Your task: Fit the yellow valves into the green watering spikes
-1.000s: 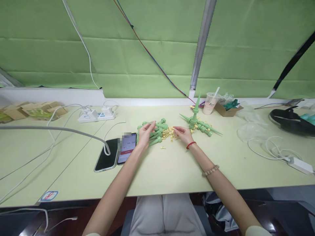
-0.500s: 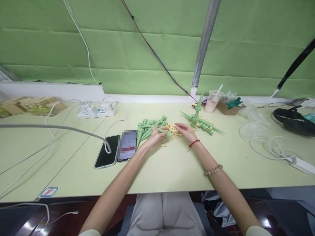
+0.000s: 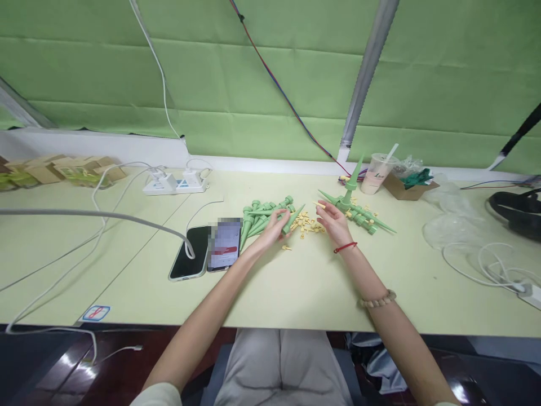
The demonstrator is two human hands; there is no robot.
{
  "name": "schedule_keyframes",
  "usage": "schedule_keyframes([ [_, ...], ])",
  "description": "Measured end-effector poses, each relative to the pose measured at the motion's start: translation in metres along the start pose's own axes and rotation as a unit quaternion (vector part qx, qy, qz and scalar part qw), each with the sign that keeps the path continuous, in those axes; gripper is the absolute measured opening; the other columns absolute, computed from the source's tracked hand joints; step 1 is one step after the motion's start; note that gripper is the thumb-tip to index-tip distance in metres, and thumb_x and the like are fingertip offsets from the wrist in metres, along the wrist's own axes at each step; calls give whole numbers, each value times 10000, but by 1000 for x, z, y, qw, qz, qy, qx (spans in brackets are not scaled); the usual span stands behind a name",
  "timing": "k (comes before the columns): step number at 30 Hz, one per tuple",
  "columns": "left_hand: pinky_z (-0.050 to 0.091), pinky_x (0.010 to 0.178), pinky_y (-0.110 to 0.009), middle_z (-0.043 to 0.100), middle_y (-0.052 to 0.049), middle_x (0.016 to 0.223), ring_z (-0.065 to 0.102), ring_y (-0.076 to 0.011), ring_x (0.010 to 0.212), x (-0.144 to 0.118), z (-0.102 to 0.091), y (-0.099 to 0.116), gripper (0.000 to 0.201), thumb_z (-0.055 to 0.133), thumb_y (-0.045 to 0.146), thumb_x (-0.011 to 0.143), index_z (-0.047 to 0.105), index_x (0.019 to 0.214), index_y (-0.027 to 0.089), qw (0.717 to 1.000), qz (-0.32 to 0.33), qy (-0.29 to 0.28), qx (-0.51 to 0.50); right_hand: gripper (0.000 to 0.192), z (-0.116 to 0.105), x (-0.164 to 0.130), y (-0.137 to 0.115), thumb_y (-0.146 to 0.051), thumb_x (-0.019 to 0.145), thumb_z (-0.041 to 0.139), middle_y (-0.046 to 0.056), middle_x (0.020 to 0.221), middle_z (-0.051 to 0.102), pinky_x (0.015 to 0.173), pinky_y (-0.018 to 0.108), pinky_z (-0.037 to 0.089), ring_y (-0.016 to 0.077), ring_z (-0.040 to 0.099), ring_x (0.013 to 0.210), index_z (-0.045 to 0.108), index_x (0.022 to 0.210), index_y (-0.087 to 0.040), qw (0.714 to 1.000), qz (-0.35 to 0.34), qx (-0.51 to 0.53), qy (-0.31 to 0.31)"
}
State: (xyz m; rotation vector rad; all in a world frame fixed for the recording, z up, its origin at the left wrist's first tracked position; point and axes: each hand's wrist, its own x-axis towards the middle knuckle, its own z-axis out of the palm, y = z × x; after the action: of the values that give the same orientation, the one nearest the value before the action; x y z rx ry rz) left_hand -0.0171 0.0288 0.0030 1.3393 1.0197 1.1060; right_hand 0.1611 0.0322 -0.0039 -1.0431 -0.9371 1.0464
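Note:
My left hand (image 3: 274, 229) is closed on a green plastic spike (image 3: 293, 220), its pointed end aimed up and to the right. Between the fingertips of my right hand (image 3: 335, 223) is a small yellow peg (image 3: 319, 205), held apart from the spike. A heap of small yellow pegs (image 3: 305, 225) lies on the table between my hands, and one loose yellow peg (image 3: 287, 248) sits nearer to me. Several green spikes (image 3: 257, 217) are piled beyond and left of my left hand. Past my right hand, more green spikes (image 3: 361, 217) lie together, with one standing upright (image 3: 351, 183).
Left of the pile are two phones (image 3: 189, 254) (image 3: 225, 242) side by side, with a white cable above them. A power strip (image 3: 175, 186) stands at the back. To the back right are a drink cup (image 3: 377, 173), a cardboard box (image 3: 403, 188) and clear plastic bags (image 3: 446, 223).
My left hand has turned the green spike so its tip now points up and right. My right hand has lifted away from the heap with a yellow peg. The view has shifted slightly.

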Motion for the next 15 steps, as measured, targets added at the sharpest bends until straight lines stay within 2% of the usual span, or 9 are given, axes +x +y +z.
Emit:
schedule_keyframes([
  [3,376,443,-221,555,11,652,476,-92,454,-4,3,-3,584,676,388,674,417,1168,216,995,-42,-87,25,376,2,-3,-3,-435,650,663,10,820,632,636,220,503,104,593,742,643,951,-211,999,-28,-14,-9],
  [7,374,459,-206,521,22,606,516,-104,502,-5,6,4,452,630,397,708,512,1096,199,990,53,-122,46,383,5,-7,-6,-464,680,637,20,823,640,652,235,510,115,596,762,647,956,-198,997,-41,-32,-48],
  [9,357,467,-206,493,29,570,485,-92,487,-4,5,9,355,608,431,718,577,965,178,991,78,-101,46,393,6,-10,-8,-473,666,650,23,812,651,659,246,513,119,599,752,656,943,-194,996,-47,-38,-67],
  [11,295,439,-207,399,49,486,378,-68,424,-2,4,12,326,578,488,725,582,752,163,994,91,-50,45,399,8,-13,-11,-486,641,671,26,790,664,645,256,515,118,598,703,670,908,-190,994,-45,-39,-88],
  [13,243,430,-218,307,54,442,291,-63,412,-2,2,12,418,548,540,726,492,548,166,992,110,4,61,386,10,-17,-13,-488,625,686,29,767,674,622,261,516,115,594,657,680,868,-188,991,-36,-40,-119],
  [15,257,458,-230,293,38,444,307,-84,458,-3,0,11,493,541,556,724,399,449,172,985,133,41,98,356,13,-21,-14,-471,630,692,28,755,681,620,264,519,118,599,655,683,851,-191,987,-28,-39,-155],
])
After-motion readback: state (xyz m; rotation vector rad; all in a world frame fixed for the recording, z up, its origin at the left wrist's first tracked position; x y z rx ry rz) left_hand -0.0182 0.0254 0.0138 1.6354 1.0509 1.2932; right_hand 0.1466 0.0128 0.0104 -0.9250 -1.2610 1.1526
